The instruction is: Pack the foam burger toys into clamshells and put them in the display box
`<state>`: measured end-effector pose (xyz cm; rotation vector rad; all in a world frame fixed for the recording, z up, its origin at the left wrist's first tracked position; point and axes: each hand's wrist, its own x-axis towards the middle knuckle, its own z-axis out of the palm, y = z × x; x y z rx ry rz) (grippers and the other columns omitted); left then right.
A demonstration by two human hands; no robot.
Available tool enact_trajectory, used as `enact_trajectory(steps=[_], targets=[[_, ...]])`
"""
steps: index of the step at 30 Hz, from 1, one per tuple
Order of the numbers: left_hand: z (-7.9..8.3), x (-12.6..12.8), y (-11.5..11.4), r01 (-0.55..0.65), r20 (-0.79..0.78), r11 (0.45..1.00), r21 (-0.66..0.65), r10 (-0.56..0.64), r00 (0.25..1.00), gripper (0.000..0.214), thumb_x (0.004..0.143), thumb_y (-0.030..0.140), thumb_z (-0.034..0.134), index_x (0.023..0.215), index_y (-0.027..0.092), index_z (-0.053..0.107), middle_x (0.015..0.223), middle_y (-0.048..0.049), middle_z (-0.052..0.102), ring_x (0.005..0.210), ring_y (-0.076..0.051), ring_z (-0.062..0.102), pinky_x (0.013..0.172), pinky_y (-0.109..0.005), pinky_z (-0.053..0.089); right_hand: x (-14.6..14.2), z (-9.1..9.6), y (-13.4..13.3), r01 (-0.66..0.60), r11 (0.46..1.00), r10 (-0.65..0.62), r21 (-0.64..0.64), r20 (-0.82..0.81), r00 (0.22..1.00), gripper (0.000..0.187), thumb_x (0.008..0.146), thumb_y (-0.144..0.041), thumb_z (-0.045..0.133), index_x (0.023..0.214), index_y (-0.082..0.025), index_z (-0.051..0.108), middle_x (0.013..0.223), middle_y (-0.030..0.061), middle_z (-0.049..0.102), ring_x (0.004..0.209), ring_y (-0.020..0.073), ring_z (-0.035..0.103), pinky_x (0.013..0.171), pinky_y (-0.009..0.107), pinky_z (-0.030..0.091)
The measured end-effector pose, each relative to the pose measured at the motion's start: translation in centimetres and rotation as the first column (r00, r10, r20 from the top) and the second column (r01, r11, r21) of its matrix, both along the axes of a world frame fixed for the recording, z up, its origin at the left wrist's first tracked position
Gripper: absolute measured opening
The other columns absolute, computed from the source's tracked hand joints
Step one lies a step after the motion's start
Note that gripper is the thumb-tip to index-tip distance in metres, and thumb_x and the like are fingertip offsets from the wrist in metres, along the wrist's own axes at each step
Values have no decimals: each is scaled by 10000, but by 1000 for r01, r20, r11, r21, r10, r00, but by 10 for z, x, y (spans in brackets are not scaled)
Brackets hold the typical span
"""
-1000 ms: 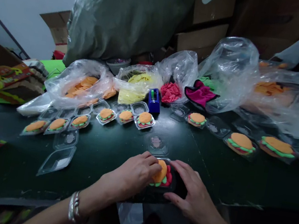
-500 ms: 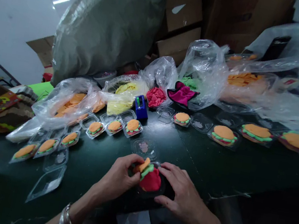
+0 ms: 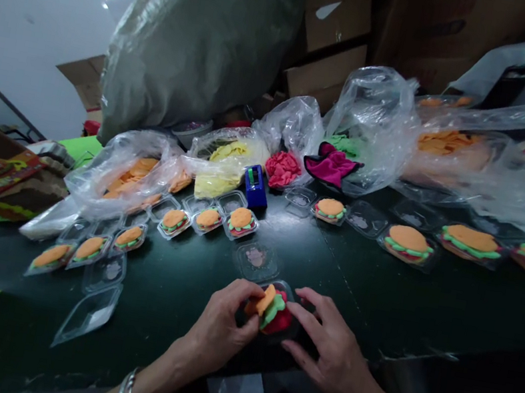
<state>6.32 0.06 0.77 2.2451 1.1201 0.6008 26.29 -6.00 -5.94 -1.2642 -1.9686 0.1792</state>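
My left hand (image 3: 228, 319) pinches an orange toy bun piece (image 3: 266, 301) between thumb and fingers. A green lettuce piece (image 3: 273, 312) hangs on the bun's right side. Below them a red round piece (image 3: 282, 320) lies in a clear plastic box (image 3: 294, 289), its lid (image 3: 256, 262) folded open toward the far side. My right hand (image 3: 328, 343) is at the box's right side with fingers apart; a fingertip reaches the edge of the green and red pieces. The layers look like soft cloth or foam.
Several boxed toy burgers (image 3: 240, 221) stand in rows left and right on the dark table (image 3: 163, 301). Behind them are a blue tape dispenser (image 3: 256, 187), bags of red pieces (image 3: 282, 169) and yellow pieces (image 3: 217, 178), and a magenta cloth (image 3: 331, 167). An open empty box (image 3: 89, 315) lies left.
My left hand has moved right, bringing the orange and green pieces further over the red one. My right hand has shifted slightly right, its fingers still apart. The whole view has shifted a little.
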Motion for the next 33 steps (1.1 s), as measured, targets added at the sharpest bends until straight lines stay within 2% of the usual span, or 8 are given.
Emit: enact_trajectory(steps=[7, 11, 15, 18, 22, 29, 31, 33], targets=[[-3, -3, 1, 2, 46, 1000, -6, -1, 999, 225, 762, 80, 528, 955, 167, 604, 859, -24, 639, 751, -140, 564, 700, -265, 468, -6, 5, 4, 13, 998, -26, 57, 239, 971, 635, 788, -204, 657, 1373, -122, 421, 1360, 228, 447, 1220, 393, 423, 916, 584, 479], [-5, -4, 0, 6, 62, 1000, -8, -6, 998, 224, 759, 76, 527, 947, 172, 600, 855, -21, 635, 745, -137, 564, 696, -262, 472, -9, 6, 6, 18, 998, -36, 63, 287, 957, 623, 775, -189, 649, 1354, -85, 445, 1383, 235, 462, 1272, 393, 394, 945, 583, 464], [-5, -3, 0, 15, 63, 1000, 17, -16, 998, 255, 741, 56, 531, 957, 176, 597, 865, -22, 634, 758, -139, 567, 703, -261, 476, -13, 7, 9, 32, 999, -31, 0, 300, 953, 606, 739, -185, 668, 1315, -113, 496, 1384, 213, 490, 1283, 402, 404, 944, 598, 460], [-6, -3, 0, 10, 36, 999, 42, -12, 999, 270, 726, 37, 538, 951, 177, 591, 868, -23, 627, 767, -143, 567, 709, -265, 480, -10, 6, 8, 9, 999, 1, -35, 280, 960, 616, 731, -168, 660, 1321, -142, 486, 1394, 200, 481, 1269, 389, 431, 956, 599, 458], [-9, 0, -2, 19, -30, 992, 122, -16, 999, 261, 735, 18, 567, 945, 171, 578, 865, -28, 622, 777, -152, 571, 702, -268, 493, 1, -2, 1, -23, 1000, 21, 10, 176, 984, 580, 827, -137, 569, 1381, -134, 395, 1400, 208, 446, 1265, 327, 447, 977, 528, 483], [1, 8, -8, 254, -356, 915, 314, -134, 925, 180, 894, 178, 554, 1070, 207, 582, 1114, -71, 658, 975, -230, 580, 842, -402, 521, 12, -3, -8, 5, 1000, -5, 6, 30, 1000, 369, 880, -132, 511, 1245, -181, 527, 1255, 150, 572, 1165, 283, 535, 945, 468, 517], [6, 3, -10, 224, -308, 908, 355, -112, 945, 279, 894, 202, 564, 1172, 216, 547, 1192, -92, 623, 1067, -251, 557, 896, -432, 505, 13, 2, -9, 7, 1000, -7, 17, 0, 1000, 335, 893, -131, 499, 1219, -187, 549, 1213, 142, 586, 1122, 271, 557, 911, 444, 531], [7, -4, -12, 153, -191, 912, 381, -85, 978, 283, 910, 185, 529, 1192, 208, 532, 1171, -105, 617, 1052, -232, 565, 881, -398, 512, 14, 7, -9, 1, 999, -1, 41, -15, 1000, 300, 905, -119, 484, 1180, -191, 579, 1129, 127, 612, 1041, 250, 586, 855, 410, 545]])
